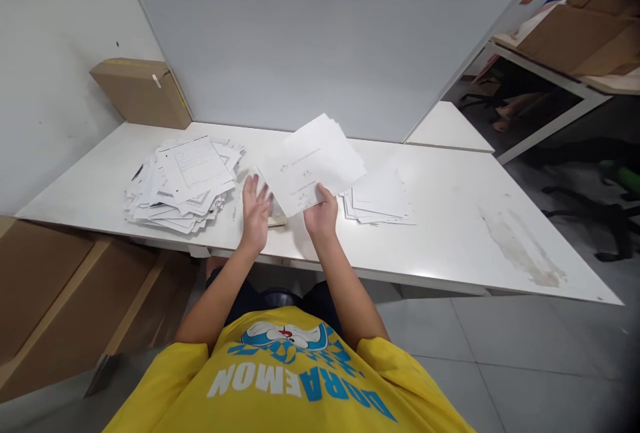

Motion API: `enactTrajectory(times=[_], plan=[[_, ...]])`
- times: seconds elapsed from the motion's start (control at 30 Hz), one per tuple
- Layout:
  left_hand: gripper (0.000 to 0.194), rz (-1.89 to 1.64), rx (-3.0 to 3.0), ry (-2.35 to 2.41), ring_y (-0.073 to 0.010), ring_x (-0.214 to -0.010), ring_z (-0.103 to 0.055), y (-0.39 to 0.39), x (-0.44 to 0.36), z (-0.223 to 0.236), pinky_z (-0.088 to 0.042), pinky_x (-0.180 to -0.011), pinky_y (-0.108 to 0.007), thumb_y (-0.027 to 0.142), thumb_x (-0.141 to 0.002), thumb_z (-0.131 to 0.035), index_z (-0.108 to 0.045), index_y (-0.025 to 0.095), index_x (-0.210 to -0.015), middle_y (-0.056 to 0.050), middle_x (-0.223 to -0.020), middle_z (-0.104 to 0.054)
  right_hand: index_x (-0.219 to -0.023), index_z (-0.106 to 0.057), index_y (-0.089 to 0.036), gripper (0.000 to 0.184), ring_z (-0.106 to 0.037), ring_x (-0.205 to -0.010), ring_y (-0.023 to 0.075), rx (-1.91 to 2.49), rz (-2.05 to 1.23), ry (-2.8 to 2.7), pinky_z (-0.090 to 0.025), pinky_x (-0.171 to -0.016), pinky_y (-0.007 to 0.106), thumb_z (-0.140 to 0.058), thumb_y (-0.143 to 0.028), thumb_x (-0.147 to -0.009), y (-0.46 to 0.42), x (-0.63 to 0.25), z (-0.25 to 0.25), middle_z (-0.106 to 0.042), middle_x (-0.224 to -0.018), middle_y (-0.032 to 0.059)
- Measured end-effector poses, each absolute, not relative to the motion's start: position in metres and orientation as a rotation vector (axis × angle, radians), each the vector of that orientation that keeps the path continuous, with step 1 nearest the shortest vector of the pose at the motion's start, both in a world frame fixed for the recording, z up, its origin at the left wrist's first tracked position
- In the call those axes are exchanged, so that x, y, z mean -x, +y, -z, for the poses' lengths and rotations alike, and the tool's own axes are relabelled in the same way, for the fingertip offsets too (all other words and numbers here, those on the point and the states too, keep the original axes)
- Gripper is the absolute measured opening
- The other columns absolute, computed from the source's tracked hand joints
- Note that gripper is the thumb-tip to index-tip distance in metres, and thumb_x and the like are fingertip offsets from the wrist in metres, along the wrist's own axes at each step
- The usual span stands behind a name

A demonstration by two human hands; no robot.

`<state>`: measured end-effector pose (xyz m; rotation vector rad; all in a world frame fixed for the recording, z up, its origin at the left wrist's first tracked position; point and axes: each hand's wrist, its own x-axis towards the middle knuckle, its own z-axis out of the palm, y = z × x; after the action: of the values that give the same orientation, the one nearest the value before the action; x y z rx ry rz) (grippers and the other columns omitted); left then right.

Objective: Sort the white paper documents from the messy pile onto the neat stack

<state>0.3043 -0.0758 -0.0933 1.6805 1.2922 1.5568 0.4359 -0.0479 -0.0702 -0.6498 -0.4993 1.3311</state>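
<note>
A person in a yellow printed T-shirt [290, 379] stands at a long white desk [450, 233] set against a pale grey partition panel [300, 39], handling loose white paper. The right hand [321, 214] is closed on the near edge of a few white printed sheets [313, 163], thumb on top and fingers beneath, lifting them tilted off the desk so the faint handwriting on the top page faces the wearer. The left hand [256, 209] is open, fingers spread and palm down, empty, hovering beside the lower left corner of the raised sheets and over a small pale object [277, 220] on the desk, too hidden to identify. To the left lies a large, untidy heap of white printed papers [183, 183], fanned and overlapping; to the right, just beyond the right hand, sits a smaller, flatter stack of white sheets [380, 199], the two piles well apart with the hands between them. A brown cardboard box [143, 91] rests on the far left corner of the desk, and flat brown cardboard panels [65, 293] lean below its near left edge.
</note>
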Motion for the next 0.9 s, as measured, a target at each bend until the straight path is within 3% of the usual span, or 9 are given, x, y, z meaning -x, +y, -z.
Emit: enactTrajectory(times=[0.07,0.17,0.33,0.43,0.53,0.63,0.77,0.9], plan=[[0.059,-1.557,-1.492,1.104,-0.0263,-0.135,-0.053,-0.071,-0.31,0.091,-0.05,-0.106,-0.044,0.041,-0.102,-0.035,-0.016,0.031,-0.157,-0.012,-0.157,-0.041,-0.115,-0.063,-0.021,0.042,-0.06,-0.124,0.0231,0.64,-1.362,-0.538,-0.049,-0.109,0.043,-0.056,-0.031,-0.075,-0.056,-0.437,0.071,-0.072,-0.115,0.006],[0.063,-1.581,-1.37,0.97,-0.0295,-0.126,-0.06,-0.061,-0.318,0.089,-0.053,-0.101,-0.044,0.057,-0.091,-0.055,-0.045,0.024,-0.144,-0.014,-0.135,-0.063,-0.109,-0.065,-0.023,0.037,-0.062,-0.121,0.0241,0.637,-1.376,-0.576,-0.05,-0.107,0.045,-0.058,-0.032,-0.074,-0.065,-0.449,0.082,-0.072,-0.112,0.0054],[0.05,-1.611,-1.406,1.092,-0.0287,-0.114,-0.066,-0.061,-0.326,0.099,-0.054,-0.099,-0.044,0.056,-0.084,-0.067,-0.067,0.02,-0.118,-0.011,-0.114,-0.073,-0.101,-0.064,-0.027,0.032,-0.066,-0.103,0.0207,0.752,-1.262,-0.616,-0.054,-0.096,0.041,-0.063,-0.031,-0.069,-0.061,-0.519,0.118,-0.072,-0.104,0.0026],[0.045,-1.574,-1.492,1.188,-0.0274,-0.107,-0.069,-0.067,-0.334,0.106,-0.055,-0.096,-0.043,0.058,-0.087,-0.062,-0.07,0.019,-0.109,-0.01,-0.107,-0.075,-0.104,-0.061,-0.03,0.04,-0.066,-0.091,0.016,0.876,-1.113,-0.709,-0.054,-0.089,0.035,-0.071,-0.03,-0.065,-0.056,-0.576,0.135,-0.069,-0.099,-0.0011],[0.042,-1.517,-1.631,1.194,-0.0264,-0.105,-0.069,-0.073,-0.347,0.112,-0.055,-0.095,-0.042,0.057,-0.09,-0.057,-0.071,0.021,-0.108,-0.009,-0.105,-0.075,-0.105,-0.062,-0.029,0.045,-0.064,-0.091,0.0164,0.985,-1.041,-0.897,-0.052,-0.088,0.034,-0.078,-0.028,-0.063,-0.058,-0.619,0.143,-0.069,-0.098,-0.0009],[0.042,-1.474,-1.697,1.207,-0.0264,-0.108,-0.068,-0.078,-0.359,0.12,-0.054,-0.097,-0.041,0.054,-0.092,-0.055,-0.069,0.021,-0.113,-0.011,-0.109,-0.073,-0.102,-0.068,-0.027,0.038,-0.065,-0.099,0.022,1.087,-1.096,-1.091,-0.051,-0.092,0.039,-0.08,-0.033,-0.066,-0.067,-0.637,0.145,-0.072,-0.102,0.0036],[0.056,-1.439,-1.632,1.203,-0.0272,-0.119,-0.063,-0.081,-0.361,0.133,-0.053,-0.098,-0.041,0.053,-0.091,-0.058,-0.053,0.019,-0.135,-0.016,-0.129,-0.064,-0.099,-0.071,-0.026,0.034,-0.065,-0.103,0.0263,1.137,-1.121,-1.157,-0.049,-0.097,0.045,-0.076,-0.041,-0.07,-0.076,-0.634,0.145,-0.074,-0.103,0.005],[0.055,-1.389,-1.665,1.212,-0.0274,-0.12,-0.061,-0.081,-0.354,0.141,-0.053,-0.097,-0.04,0.055,-0.092,-0.055,-0.05,0.018,-0.133,-0.016,-0.124,-0.063,-0.093,-0.071,-0.025,0.029,-0.066,-0.096,0.0258,1.21,-1.054,-1.196,-0.051,-0.093,0.043,-0.073,-0.046,-0.074,-0.081,-0.628,0.143,-0.074,-0.095,0.0044]])
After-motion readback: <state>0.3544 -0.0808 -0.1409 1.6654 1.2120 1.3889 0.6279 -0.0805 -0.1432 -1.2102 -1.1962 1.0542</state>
